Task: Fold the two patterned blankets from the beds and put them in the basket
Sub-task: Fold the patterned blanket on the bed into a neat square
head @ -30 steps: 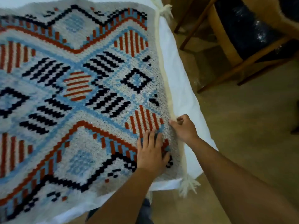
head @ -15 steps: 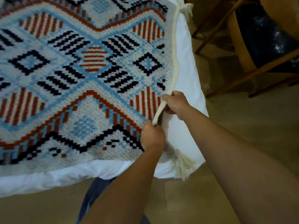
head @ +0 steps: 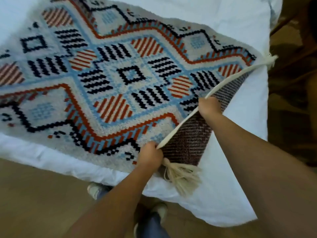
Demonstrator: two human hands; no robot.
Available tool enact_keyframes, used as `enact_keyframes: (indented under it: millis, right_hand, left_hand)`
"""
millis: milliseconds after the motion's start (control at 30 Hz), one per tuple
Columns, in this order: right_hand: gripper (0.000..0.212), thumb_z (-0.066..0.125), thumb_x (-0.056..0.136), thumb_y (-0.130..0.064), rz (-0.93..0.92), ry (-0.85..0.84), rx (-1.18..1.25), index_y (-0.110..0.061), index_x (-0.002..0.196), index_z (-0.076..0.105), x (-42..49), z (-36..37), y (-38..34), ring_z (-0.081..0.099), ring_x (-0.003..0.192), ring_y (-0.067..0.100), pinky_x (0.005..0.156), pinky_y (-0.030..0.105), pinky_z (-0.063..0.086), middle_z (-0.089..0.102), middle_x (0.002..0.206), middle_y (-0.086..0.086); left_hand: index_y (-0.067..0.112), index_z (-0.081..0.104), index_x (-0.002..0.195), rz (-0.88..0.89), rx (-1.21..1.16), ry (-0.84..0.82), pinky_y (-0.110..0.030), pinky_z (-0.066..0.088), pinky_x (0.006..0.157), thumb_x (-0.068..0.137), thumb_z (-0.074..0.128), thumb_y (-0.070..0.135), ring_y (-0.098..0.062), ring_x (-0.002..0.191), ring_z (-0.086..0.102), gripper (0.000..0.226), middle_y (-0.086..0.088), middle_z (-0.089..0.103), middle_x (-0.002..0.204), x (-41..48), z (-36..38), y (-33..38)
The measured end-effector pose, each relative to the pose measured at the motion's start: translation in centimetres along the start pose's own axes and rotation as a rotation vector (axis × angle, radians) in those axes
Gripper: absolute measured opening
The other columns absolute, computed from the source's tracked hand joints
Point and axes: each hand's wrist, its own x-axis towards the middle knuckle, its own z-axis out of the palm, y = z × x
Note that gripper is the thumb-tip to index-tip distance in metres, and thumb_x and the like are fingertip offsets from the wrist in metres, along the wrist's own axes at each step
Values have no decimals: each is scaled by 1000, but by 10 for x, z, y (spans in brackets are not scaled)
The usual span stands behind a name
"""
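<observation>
— How is the blanket gripped?

— The cream edge band (head: 180, 125) of the patterned blanket (head: 120, 79) is pinched at two places. Near the corner it is clenched in the left hand (head: 151, 156), with the fingers curled tight around it. Further along it is grasped by the right hand (head: 208, 107), which is likewise closed into a fist over the band.

— And how are the arms set?

— Both forearms are stretched forward, the left from the bottom centre and the right from the lower right. The edge between the fists is held raised off the bed, so the dark brownish underside (head: 187, 141) is turned into view.

— What is seen around the grip?

— A cream tassel (head: 181, 176) hangs from the near corner, just under the left hand. The rest of the blanket is spread flat, pattern up, on the white sheet (head: 240, 134) of the bed.

— Is anything hidden?

— Part of the underside is covered by the right wrist. Below the bed edge, tan floor (head: 34, 194) and a shoe (head: 94, 189) are seen. The dark furniture at the right is too blurred to be named.
</observation>
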Motion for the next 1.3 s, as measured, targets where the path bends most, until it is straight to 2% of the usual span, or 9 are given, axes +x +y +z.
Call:
enact_keyframes:
  millis: [167, 367, 467, 567, 667, 833, 1067, 1200, 1300]
  right_hand:
    - [17, 44, 97, -26, -45, -55, -61, -11, 94, 48, -10, 71, -89, 34, 49, 17, 43, 28, 26, 41, 64, 3]
    - [41, 45, 95, -24, -181, -71, -155, -13, 57, 35, -41, 198, -201, 30, 47, 20, 45, 30, 24, 32, 56, 4]
    - [38, 44, 96, -25, -198, -109, -198, -13, 61, 38, -57, 248, -246, 32, 48, 19, 44, 29, 25, 34, 58, 4]
    - [29, 40, 97, -27, -256, -135, -279, -6, 77, 46, -68, 288, -288, 35, 51, 17, 46, 30, 28, 41, 65, 5]
    - [22, 40, 97, -27, -302, -164, -318, -8, 88, 45, -74, 324, -327, 37, 50, 16, 43, 30, 27, 44, 69, 5]
    - [30, 40, 97, -29, -340, -219, -368, -12, 72, 41, -89, 384, -374, 31, 45, 15, 40, 27, 22, 35, 59, 0]
    - [22, 39, 95, -24, -448, -299, -487, -5, 94, 50, -128, 472, -440, 44, 71, 24, 67, 31, 34, 53, 96, 17]
    - [27, 36, 96, -24, -487, -281, -544, -2, 89, 51, -151, 528, -463, 45, 64, 26, 65, 31, 30, 54, 96, 20]
    - [32, 37, 95, -20, -452, -215, -514, 3, 92, 58, -165, 558, -472, 56, 94, 37, 72, 36, 38, 59, 107, 27]
  left_hand:
    - [10, 64, 95, 72, -127, 56, -27, 45, 59, 93, 41, 6, -21, 72, 58, 22, -8, 65, 86, 23, -100, -60]
    - [9, 59, 87, -15, -31, 84, -34, 44, 62, 91, 40, 7, -27, 74, 56, 20, -12, 60, 81, 57, -228, -147]
    - [12, 48, 69, -60, -32, 115, -28, 30, 51, 91, 39, 6, -16, 57, 41, 24, -4, 45, 63, 69, -288, -178]
    - [15, 43, 64, -132, -79, 187, -26, 29, 49, 94, 38, 8, -13, 57, 39, 30, -1, 44, 64, 80, -333, -201]
    - [7, 51, 85, -225, -264, 275, -28, 31, 52, 94, 36, 9, -16, 63, 42, 17, -6, 49, 75, 89, -366, -222]
    - [10, 46, 94, -287, -310, 343, -26, 33, 50, 96, 35, 14, -15, 63, 44, 12, -2, 48, 76, 94, -420, -265]
    - [18, 55, 83, -310, -226, 300, -27, 33, 53, 91, 52, 24, -14, 67, 47, 11, 2, 52, 75, 92, -510, -356]
    - [15, 56, 79, -293, -144, 272, -28, 35, 58, 89, 52, 21, -21, 75, 50, 13, -4, 55, 80, 102, -555, -400]
    - [14, 52, 82, -204, -42, 207, -28, 32, 56, 90, 47, 20, -21, 75, 48, 11, -5, 52, 82, 112, -580, -420]
